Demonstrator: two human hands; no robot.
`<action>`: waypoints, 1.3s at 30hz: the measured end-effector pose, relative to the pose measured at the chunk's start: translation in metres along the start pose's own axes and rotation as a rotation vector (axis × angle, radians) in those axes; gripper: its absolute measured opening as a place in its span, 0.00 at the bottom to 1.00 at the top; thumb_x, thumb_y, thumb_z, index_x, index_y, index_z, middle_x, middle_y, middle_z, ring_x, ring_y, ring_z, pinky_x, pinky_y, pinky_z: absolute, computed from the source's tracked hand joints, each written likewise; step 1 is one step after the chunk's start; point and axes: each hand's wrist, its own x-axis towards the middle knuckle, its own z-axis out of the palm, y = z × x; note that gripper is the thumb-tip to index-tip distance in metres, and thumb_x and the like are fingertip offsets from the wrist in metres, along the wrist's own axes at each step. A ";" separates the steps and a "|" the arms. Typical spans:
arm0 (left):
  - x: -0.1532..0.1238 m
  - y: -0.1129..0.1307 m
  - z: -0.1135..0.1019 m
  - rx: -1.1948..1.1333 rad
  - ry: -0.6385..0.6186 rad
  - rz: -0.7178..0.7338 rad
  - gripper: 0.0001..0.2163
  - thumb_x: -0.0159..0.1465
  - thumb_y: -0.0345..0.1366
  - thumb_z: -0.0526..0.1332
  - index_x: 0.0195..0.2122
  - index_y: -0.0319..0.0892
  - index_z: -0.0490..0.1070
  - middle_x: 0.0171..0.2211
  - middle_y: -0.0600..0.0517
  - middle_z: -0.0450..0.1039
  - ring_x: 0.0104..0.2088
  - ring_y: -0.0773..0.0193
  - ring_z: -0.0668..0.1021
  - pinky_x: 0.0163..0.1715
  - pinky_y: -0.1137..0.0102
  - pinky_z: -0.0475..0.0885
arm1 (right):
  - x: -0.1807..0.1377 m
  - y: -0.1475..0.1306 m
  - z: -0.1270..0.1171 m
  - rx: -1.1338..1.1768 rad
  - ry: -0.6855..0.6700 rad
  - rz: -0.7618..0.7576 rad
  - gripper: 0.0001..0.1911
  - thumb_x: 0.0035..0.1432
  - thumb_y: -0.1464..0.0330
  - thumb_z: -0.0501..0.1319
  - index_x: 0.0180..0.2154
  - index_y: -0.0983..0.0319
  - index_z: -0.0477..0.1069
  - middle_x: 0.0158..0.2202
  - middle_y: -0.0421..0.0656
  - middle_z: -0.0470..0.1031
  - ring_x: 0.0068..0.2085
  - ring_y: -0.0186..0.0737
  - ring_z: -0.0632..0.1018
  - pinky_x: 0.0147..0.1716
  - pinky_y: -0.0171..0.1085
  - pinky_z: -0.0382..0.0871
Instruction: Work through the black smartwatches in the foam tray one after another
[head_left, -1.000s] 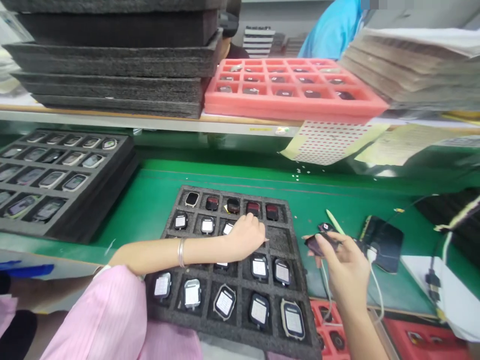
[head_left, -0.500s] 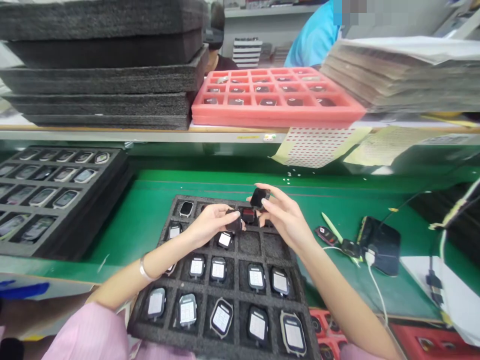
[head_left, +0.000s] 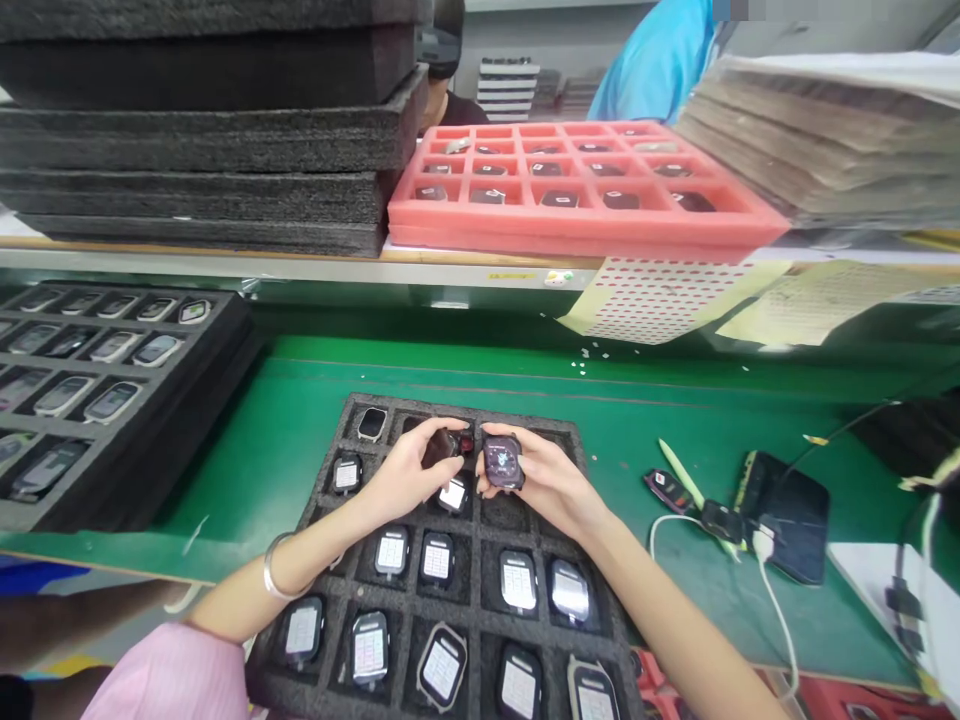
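My left hand (head_left: 405, 470) is closed on a dark smartwatch (head_left: 441, 449), pinched between thumb and fingers over the tray. A small reddish dark item (head_left: 466, 440) shows at its fingertips; I cannot tell whether it is part of the watch. Close beside it, my right hand (head_left: 561, 478) grips another smartwatch (head_left: 502, 462) whose lit face shows a blue-white figure. Below both hands lies a black foam tray (head_left: 480, 570) with smartwatches in its compartments, most with lit white screens. One compartment under my right hand has no watch in it.
To the left stands another black foam tray (head_left: 176, 385) of watches. A pink foam tray (head_left: 577, 240) and stacked black foam (head_left: 195, 140) sit on the shelf above. At right lie a green pen (head_left: 679, 470), a black device (head_left: 795, 520) and white cables. Other people are behind the shelf.
My right hand has come down and turned its watch, so a lit face now shows where the screen was dark. My left hand has shifted slightly left. The whole view has moved slightly.
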 end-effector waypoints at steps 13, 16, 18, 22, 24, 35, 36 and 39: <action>-0.014 0.005 0.010 0.188 0.059 0.110 0.20 0.59 0.31 0.59 0.53 0.41 0.61 0.37 0.51 0.72 0.34 0.64 0.74 0.35 0.70 0.70 | 0.000 -0.003 -0.002 -0.075 0.100 -0.026 0.22 0.55 0.64 0.64 0.52 0.60 0.70 0.43 0.50 0.76 0.35 0.44 0.79 0.36 0.44 0.74; -0.018 0.006 0.012 0.189 0.076 0.121 0.20 0.59 0.30 0.58 0.53 0.42 0.61 0.43 0.50 0.73 0.39 0.62 0.75 0.41 0.69 0.70 | -0.002 -0.003 -0.001 -0.104 0.130 -0.028 0.21 0.53 0.64 0.66 0.50 0.60 0.71 0.41 0.50 0.77 0.35 0.46 0.79 0.35 0.45 0.74; -0.019 0.006 0.012 0.214 0.079 0.142 0.20 0.58 0.28 0.58 0.52 0.43 0.62 0.45 0.50 0.72 0.42 0.61 0.75 0.45 0.68 0.69 | -0.003 -0.003 0.000 -0.118 0.132 -0.036 0.20 0.52 0.65 0.67 0.48 0.61 0.73 0.39 0.49 0.78 0.34 0.46 0.79 0.34 0.45 0.74; -0.019 0.005 0.011 0.242 0.043 0.169 0.19 0.57 0.26 0.58 0.50 0.43 0.63 0.47 0.49 0.72 0.46 0.60 0.74 0.49 0.66 0.67 | -0.006 -0.004 0.002 -0.120 0.127 -0.054 0.19 0.52 0.66 0.67 0.48 0.61 0.73 0.39 0.49 0.78 0.34 0.45 0.78 0.35 0.44 0.73; -0.018 0.004 0.011 0.239 0.033 0.167 0.19 0.58 0.27 0.58 0.51 0.43 0.63 0.47 0.48 0.72 0.47 0.59 0.74 0.49 0.66 0.67 | -0.005 -0.004 0.003 -0.130 0.123 -0.043 0.20 0.52 0.65 0.67 0.48 0.60 0.73 0.39 0.49 0.78 0.34 0.46 0.78 0.35 0.45 0.73; -0.014 -0.003 0.008 0.196 -0.020 0.162 0.19 0.57 0.28 0.59 0.51 0.41 0.63 0.46 0.48 0.72 0.45 0.59 0.74 0.47 0.67 0.67 | -0.005 -0.002 -0.001 -0.143 0.098 -0.020 0.21 0.54 0.66 0.66 0.50 0.61 0.72 0.40 0.49 0.78 0.34 0.44 0.79 0.37 0.43 0.73; -0.013 -0.003 0.007 0.188 -0.014 0.166 0.19 0.57 0.28 0.59 0.51 0.41 0.63 0.46 0.48 0.72 0.45 0.60 0.74 0.47 0.67 0.68 | -0.005 -0.002 0.000 -0.147 0.101 -0.020 0.21 0.53 0.66 0.66 0.50 0.61 0.73 0.40 0.49 0.78 0.34 0.44 0.79 0.37 0.43 0.73; -0.013 -0.003 0.006 0.203 -0.018 0.161 0.20 0.55 0.27 0.58 0.50 0.41 0.63 0.45 0.49 0.72 0.44 0.60 0.74 0.47 0.68 0.68 | -0.004 -0.002 0.001 -0.162 0.115 -0.012 0.21 0.53 0.65 0.67 0.49 0.61 0.73 0.40 0.49 0.78 0.33 0.44 0.79 0.37 0.44 0.73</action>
